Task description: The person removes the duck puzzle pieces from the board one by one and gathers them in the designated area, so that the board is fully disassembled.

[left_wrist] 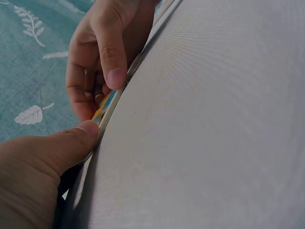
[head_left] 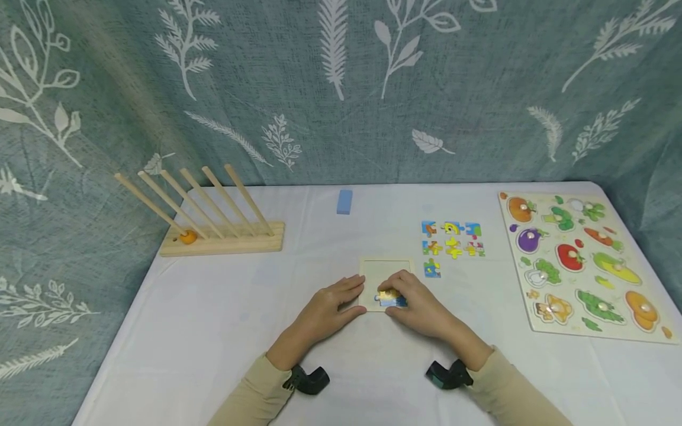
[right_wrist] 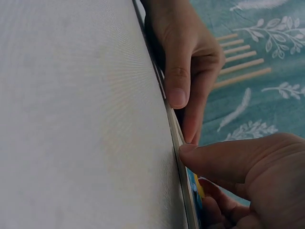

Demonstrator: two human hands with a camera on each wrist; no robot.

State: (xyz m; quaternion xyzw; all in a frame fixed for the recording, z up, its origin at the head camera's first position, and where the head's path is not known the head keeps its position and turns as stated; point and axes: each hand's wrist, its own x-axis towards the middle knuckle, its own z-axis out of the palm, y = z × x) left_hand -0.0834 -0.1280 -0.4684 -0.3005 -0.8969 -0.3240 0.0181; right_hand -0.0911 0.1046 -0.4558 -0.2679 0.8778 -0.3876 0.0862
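A small pale wooden puzzle tray (head_left: 378, 269) lies flat on the table between the two hands. Yellow-and-blue puzzle pieces (head_left: 388, 297) show in its lower right part, partly covered by my right hand (head_left: 418, 305). The fingers of that hand are bent over the pieces and pinch one, while its thumb lies at the tray's near edge. With fairly straight fingers, my left hand (head_left: 333, 307) rests on the tray's left rim, its thumb by the near left corner. In the left wrist view, the left thumb (left_wrist: 76, 140) touches the tray's edge.
Several loose puzzle pieces (head_left: 453, 247) lie in rows right of the tray. Farther right is a vegetable peg board (head_left: 583, 266). A wooden rack of upright rods (head_left: 256, 238) with an orange bead (head_left: 188, 237) stands left; a blue block (head_left: 344, 202) lies at the back.
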